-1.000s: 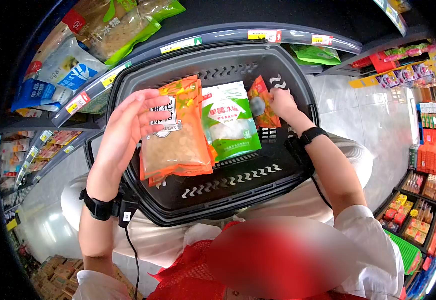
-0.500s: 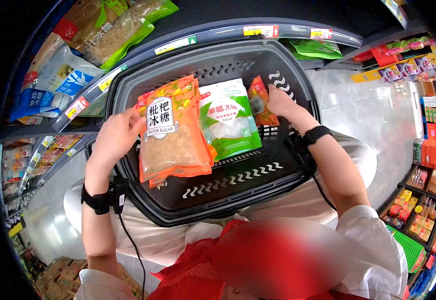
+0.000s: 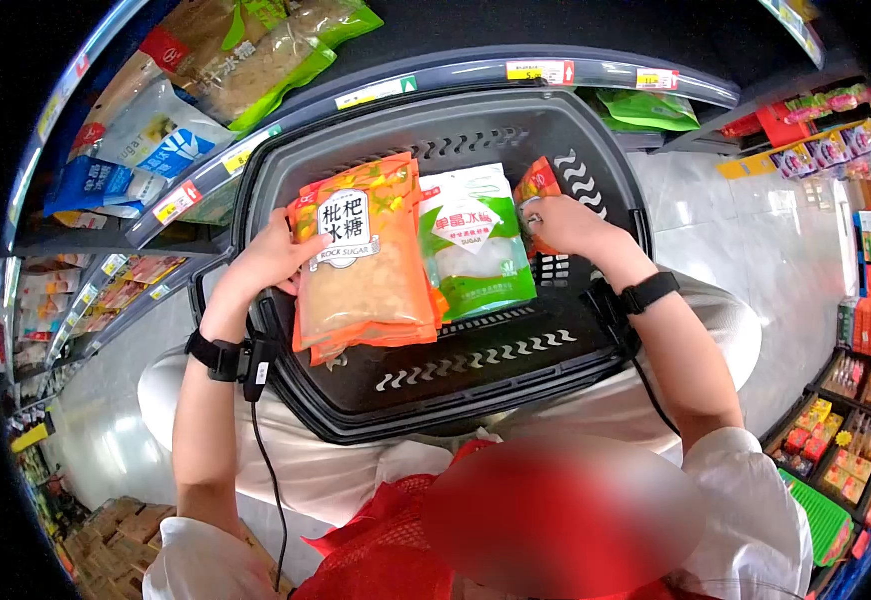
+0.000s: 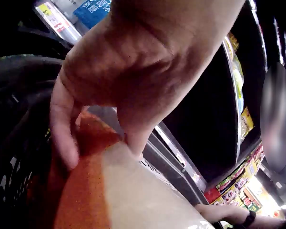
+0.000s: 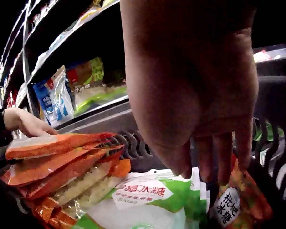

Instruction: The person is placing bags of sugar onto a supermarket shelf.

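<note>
In the head view, my left hand (image 3: pixel 268 260) grips the left edge of an orange bag of rock sugar (image 3: pixel 371 285), thumb over its front. More bags like it lie beneath; their orange edges show in the right wrist view. Beside them is a green and white bag of rock sugar (image 3: pixel 481 240), with layered edges. My right hand (image 3: pixel 581 228) is at the basket's right end, over a smaller-looking orange bag (image 5: pixel 243 200). Its fingers hang nearly straight between that bag and the green one, fingertips right at the orange bag's top. The orange bag's lower part is partly hidden.
A black shopping basket (image 3: pixel 436 385) sits in front of my knees, against the shelf edge with price tags (image 3: pixel 541 71). Sugar bags (image 3: pixel 156 130) lie on the shelf at left, a green bag (image 3: pixel 646 108) at right. Stocked racks (image 3: pixel 846 390) line the far right; the floor (image 3: pixel 726 230) shows between.
My left hand, raised over the orange bags a second ago, has come down and taken hold of the left edge. My right hand has shifted slightly towards the green bag.
</note>
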`<move>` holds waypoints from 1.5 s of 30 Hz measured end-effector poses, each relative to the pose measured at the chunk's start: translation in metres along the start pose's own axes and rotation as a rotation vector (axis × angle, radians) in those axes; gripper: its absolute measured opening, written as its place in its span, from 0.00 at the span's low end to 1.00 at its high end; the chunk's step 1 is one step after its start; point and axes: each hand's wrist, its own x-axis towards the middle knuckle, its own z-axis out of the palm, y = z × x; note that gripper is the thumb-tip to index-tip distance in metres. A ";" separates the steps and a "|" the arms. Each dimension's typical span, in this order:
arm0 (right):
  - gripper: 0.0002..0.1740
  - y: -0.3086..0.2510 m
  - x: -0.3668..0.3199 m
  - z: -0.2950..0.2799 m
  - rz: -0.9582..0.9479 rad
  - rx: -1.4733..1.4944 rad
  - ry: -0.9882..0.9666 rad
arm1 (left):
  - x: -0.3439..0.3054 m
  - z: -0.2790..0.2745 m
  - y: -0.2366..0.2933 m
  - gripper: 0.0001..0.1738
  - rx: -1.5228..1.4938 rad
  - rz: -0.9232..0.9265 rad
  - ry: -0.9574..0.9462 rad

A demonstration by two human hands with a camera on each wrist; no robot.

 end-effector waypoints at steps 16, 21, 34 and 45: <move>0.31 -0.073 -0.025 -0.046 -0.299 0.489 0.580 | -0.032 0.022 0.041 0.23 -0.909 0.415 -0.247; 0.20 -0.097 -0.055 -0.084 -0.488 0.302 0.616 | -0.040 0.031 0.052 0.25 -0.681 0.651 -0.276; 0.14 -0.051 -0.102 -0.118 0.007 0.469 0.739 | -0.021 0.020 0.052 0.27 -0.771 0.629 0.024; 0.13 -0.038 -0.111 -0.121 -0.030 0.297 0.567 | -0.016 0.042 0.065 0.27 -0.349 0.672 -0.041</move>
